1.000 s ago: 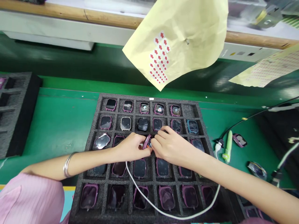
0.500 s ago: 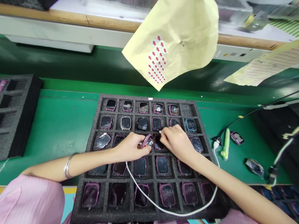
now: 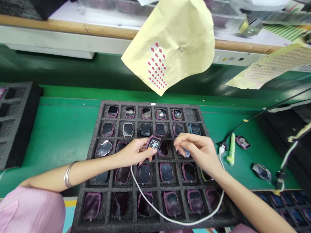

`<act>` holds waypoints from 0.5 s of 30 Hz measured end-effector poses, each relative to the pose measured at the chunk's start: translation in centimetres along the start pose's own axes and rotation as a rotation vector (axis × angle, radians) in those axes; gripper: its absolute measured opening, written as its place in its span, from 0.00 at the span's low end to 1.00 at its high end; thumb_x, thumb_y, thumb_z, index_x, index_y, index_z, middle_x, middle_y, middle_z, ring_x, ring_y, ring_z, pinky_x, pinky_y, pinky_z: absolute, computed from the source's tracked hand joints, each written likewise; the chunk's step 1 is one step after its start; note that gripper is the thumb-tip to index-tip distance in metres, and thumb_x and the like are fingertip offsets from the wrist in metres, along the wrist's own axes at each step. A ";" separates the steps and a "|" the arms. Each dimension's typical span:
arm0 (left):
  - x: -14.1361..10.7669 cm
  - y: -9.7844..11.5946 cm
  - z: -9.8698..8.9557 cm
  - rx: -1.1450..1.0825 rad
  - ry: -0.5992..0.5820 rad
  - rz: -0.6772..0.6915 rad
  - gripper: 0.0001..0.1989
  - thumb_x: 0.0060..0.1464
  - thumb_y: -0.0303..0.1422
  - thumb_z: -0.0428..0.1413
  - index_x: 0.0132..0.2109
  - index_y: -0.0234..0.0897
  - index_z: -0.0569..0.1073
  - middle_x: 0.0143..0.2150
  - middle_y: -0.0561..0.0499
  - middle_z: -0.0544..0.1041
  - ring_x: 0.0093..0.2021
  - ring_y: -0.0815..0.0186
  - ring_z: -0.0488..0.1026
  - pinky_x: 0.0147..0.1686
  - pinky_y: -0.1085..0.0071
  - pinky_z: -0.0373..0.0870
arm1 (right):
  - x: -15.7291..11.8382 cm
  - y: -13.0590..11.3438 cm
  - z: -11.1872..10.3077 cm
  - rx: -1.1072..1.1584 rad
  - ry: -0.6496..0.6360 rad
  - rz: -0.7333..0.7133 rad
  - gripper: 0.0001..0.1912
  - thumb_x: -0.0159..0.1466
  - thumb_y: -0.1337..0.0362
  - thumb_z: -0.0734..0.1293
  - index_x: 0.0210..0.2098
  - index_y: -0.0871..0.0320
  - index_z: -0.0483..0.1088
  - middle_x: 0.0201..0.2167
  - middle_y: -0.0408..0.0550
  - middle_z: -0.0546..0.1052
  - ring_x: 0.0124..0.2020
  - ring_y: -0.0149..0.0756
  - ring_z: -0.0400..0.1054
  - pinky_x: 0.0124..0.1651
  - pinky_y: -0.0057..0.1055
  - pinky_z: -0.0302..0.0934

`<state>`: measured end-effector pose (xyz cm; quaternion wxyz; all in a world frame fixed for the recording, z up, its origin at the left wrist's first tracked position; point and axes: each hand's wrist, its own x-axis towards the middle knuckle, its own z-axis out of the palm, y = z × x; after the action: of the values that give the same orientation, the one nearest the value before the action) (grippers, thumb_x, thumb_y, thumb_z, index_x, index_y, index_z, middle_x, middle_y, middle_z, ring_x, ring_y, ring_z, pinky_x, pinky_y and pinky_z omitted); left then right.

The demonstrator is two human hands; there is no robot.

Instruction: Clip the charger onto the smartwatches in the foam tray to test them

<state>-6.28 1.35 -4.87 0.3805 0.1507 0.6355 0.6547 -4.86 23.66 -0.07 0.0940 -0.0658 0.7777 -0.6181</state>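
Note:
My left hand [image 3: 142, 150] grips a purple-framed smartwatch [image 3: 154, 143] between thumb and fingers, its screen lit and facing up. A white cable [image 3: 155, 210] runs out from under this hand and loops across the foam tray [image 3: 92, 168] toward the right. My right hand [image 3: 196, 150] hovers over the tray's third row, fingers loosely curved and apart, with nothing visible in them. A watch [image 3: 184, 152] in the compartment below is partly covered by that hand. Several more watches, mostly purple with dark screens, lie in the tray's compartments.
On the green bench at right are a white USB plug [image 3: 222, 148], a light green pen-like tool [image 3: 232, 149], a loose watch [image 3: 243, 142] and a plastic-wrapped item [image 3: 261, 172]. Another foam tray [image 3: 21, 129] stands at left. Yellow sticker paper [image 3: 184, 64] hangs from the shelf edge.
My right hand has moved right, away from the held watch, and its fingers have loosened. The watch in my left hand has turned so its screen faces up more. The view has shifted slightly.

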 end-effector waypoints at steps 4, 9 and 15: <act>0.0 0.0 0.0 -0.011 0.003 -0.001 0.12 0.58 0.40 0.53 0.38 0.33 0.65 0.26 0.53 0.71 0.17 0.76 0.62 0.15 0.80 0.59 | 0.2 -0.5 -0.5 0.107 -0.065 -0.048 0.11 0.61 0.68 0.62 0.35 0.58 0.77 0.29 0.48 0.75 0.24 0.35 0.67 0.29 0.34 0.61; 0.0 -0.1 0.0 -0.001 0.003 0.001 0.14 0.58 0.41 0.52 0.38 0.33 0.65 0.27 0.53 0.71 0.17 0.77 0.62 0.15 0.80 0.59 | 0.9 -0.6 -0.7 0.081 -0.011 -0.049 0.06 0.59 0.69 0.66 0.31 0.56 0.76 0.26 0.45 0.73 0.21 0.32 0.65 0.26 0.32 0.60; 0.0 -0.2 0.1 0.014 -0.004 0.008 0.13 0.58 0.41 0.52 0.37 0.34 0.65 0.27 0.54 0.71 0.17 0.77 0.62 0.15 0.80 0.59 | 2.2 -0.2 -0.7 0.216 0.001 -0.050 0.09 0.55 0.73 0.63 0.22 0.60 0.72 0.22 0.43 0.70 0.14 0.26 0.57 0.19 0.29 0.52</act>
<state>-6.15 1.44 -5.09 0.3784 0.1572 0.6386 0.6514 -7.19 23.75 0.13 0.0847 -0.0744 0.7048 -0.7004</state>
